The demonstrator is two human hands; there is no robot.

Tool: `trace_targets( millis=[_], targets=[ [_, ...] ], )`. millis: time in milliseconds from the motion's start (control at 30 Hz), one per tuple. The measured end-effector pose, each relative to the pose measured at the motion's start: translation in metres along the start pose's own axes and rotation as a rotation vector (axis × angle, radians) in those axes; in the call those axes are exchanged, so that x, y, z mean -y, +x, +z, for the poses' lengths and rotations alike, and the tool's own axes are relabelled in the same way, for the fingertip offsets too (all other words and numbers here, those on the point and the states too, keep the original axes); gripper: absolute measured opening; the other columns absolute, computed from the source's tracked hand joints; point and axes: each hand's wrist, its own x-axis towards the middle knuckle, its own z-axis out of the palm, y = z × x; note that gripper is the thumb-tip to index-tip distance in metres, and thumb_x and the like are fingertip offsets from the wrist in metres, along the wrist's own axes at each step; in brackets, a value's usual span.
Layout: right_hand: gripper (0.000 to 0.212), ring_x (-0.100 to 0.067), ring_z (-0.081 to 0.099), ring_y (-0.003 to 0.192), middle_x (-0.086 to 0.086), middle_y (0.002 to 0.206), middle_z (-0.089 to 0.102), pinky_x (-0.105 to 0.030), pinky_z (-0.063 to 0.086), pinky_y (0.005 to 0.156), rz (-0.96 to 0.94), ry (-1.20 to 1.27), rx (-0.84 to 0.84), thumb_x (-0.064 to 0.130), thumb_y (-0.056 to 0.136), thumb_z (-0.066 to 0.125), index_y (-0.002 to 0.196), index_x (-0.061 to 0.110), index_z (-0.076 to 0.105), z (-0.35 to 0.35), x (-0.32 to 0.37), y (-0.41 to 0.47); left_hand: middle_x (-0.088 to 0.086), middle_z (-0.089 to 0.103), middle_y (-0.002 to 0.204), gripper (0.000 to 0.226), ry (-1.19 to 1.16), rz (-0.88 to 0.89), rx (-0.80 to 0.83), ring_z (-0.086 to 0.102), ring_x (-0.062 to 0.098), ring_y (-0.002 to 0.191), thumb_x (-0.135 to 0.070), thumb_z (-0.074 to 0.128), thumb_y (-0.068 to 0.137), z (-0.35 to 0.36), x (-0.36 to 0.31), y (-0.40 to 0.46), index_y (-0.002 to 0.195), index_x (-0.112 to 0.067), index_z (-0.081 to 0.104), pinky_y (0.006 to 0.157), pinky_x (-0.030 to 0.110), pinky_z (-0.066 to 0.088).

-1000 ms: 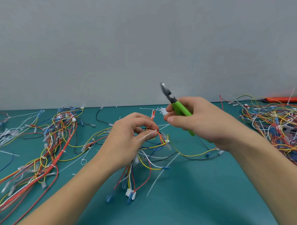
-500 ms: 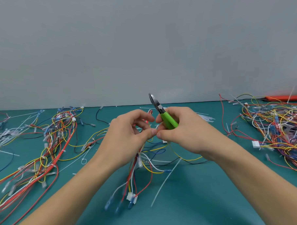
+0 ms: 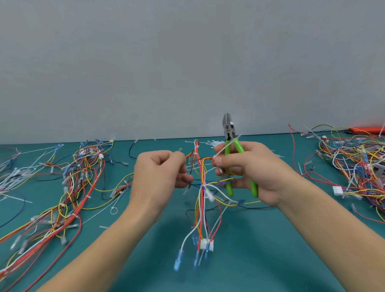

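A wire harness of red, yellow, white and blue wires hangs between my hands above the teal table, its white connector and blue terminals dangling low. My left hand pinches the harness wires on the left side. My right hand grips green-handled cutters, jaws pointing up, and also pinches the harness together with a white cable tie against the handles. The two hands are apart, with the wires stretched between them.
Long bundled harnesses lie across the table's left side, and a dense tangle of wires fills the right. Loose white cable ties sit at the back centre. An orange object lies far right by the grey wall.
My hands have risen and moved apart, lifting the harness off the table. The cutters have swung upright. The cable tie is now held in my right hand.
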Motion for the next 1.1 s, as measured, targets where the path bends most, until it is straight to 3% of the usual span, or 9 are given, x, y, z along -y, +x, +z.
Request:
trace_targets(
  millis=[100,233,400,500,633,733,867,1000,1100],
  targets=[
    [0.023,-0.02,0.065,0.066,-0.011,0.087,0.067,-0.038,0.059,0.061,0.072,0.109,0.057,-0.004,0.086,0.072,0.099,0.014,0.067,-0.004,0.0,0.002,0.002,0.078,0.078,0.014,0.088,0.032,0.152,0.075,0.017,0.079,-0.023,0.072,0.09,0.0,0.0,-0.001,0.082,-0.02,0.083,0.065,0.036,0.061],
    [0.023,-0.022,0.067,0.069,-0.007,0.082,0.071,-0.036,0.06,0.061,0.132,0.2,0.122,-0.004,0.089,0.067,0.101,0.015,0.063,-0.003,-0.003,0.005,0.016,0.077,0.109,0.018,0.009,-0.165,0.437,0.061,0.025,0.085,-0.031,0.075,0.092,0.002,0.0,-0.006,0.108,-0.023,0.08,0.08,0.042,0.038],
    [0.018,-0.022,0.069,0.07,-0.009,0.081,0.07,-0.035,0.057,0.058,0.15,0.075,0.123,-0.001,0.09,0.069,0.095,0.017,0.073,0.002,-0.013,0.005,0.008,0.078,0.112,0.029,-0.312,-0.314,0.362,0.065,0.023,0.09,-0.026,0.076,0.087,0.013,0.008,-0.011,0.115,-0.017,0.077,0.076,0.035,0.052],
    [0.018,-0.023,0.071,0.075,-0.013,0.087,0.071,-0.039,0.06,0.062,0.162,0.094,0.139,0.0,0.092,0.068,0.107,0.009,0.074,0.007,-0.017,0.004,0.01,0.076,0.12,0.03,-0.348,-0.295,0.365,0.068,0.026,0.098,-0.025,0.072,0.09,0.015,0.013,-0.012,0.117,-0.012,0.076,0.094,0.048,0.053],
    [0.01,-0.019,0.075,0.083,-0.009,0.096,0.078,-0.046,0.062,0.076,0.069,-0.057,0.013,0.013,0.093,0.073,0.103,0.014,0.072,0.006,-0.019,0.007,0.003,0.079,0.099,0.035,-0.344,-0.257,0.234,0.066,0.012,0.07,-0.033,0.075,0.081,0.014,0.008,-0.01,0.108,-0.011,0.077,0.06,0.021,0.052],
    [0.009,-0.014,0.074,0.081,-0.001,0.093,0.078,-0.051,0.059,0.088,-0.061,-0.335,-0.147,0.019,0.091,0.072,0.1,0.023,0.072,-0.001,-0.022,0.011,0.004,0.078,0.096,0.034,-0.353,-0.186,0.128,0.064,0.015,0.074,-0.037,0.076,0.077,0.012,0.008,-0.004,0.099,-0.012,0.077,0.063,0.022,0.054],
    [0.011,-0.026,0.07,0.083,-0.002,0.089,0.077,-0.052,0.057,0.085,-0.165,-0.62,-0.084,0.035,0.092,0.066,0.089,0.026,0.072,-0.007,-0.023,0.01,0.006,0.078,0.093,0.021,-0.402,-0.138,0.062,0.067,0.019,0.077,-0.035,0.078,0.077,0.006,0.004,0.0,0.086,-0.016,0.08,0.064,0.023,0.057],
    [0.022,-0.014,0.065,0.071,0.003,0.084,0.074,-0.048,0.056,0.08,-0.246,-0.63,0.02,0.044,0.097,0.062,0.081,0.033,0.07,-0.004,-0.025,0.007,0.006,0.078,0.09,0.014,-0.441,-0.126,0.052,0.068,0.015,0.071,-0.033,0.079,0.077,0.004,0.0,0.001,0.082,-0.02,0.083,0.06,0.021,0.056],
    [0.027,-0.031,0.062,0.08,-0.009,0.086,0.069,-0.051,0.052,0.082,-0.344,-0.661,0.047,0.055,0.088,0.059,0.087,0.031,0.071,-0.003,-0.025,0.005,0.005,0.077,0.087,0.013,-0.452,-0.134,0.035,0.066,0.01,0.064,-0.029,0.08,0.081,0.004,-0.002,0.0,0.084,-0.017,0.081,0.05,0.017,0.05]
  ],
)
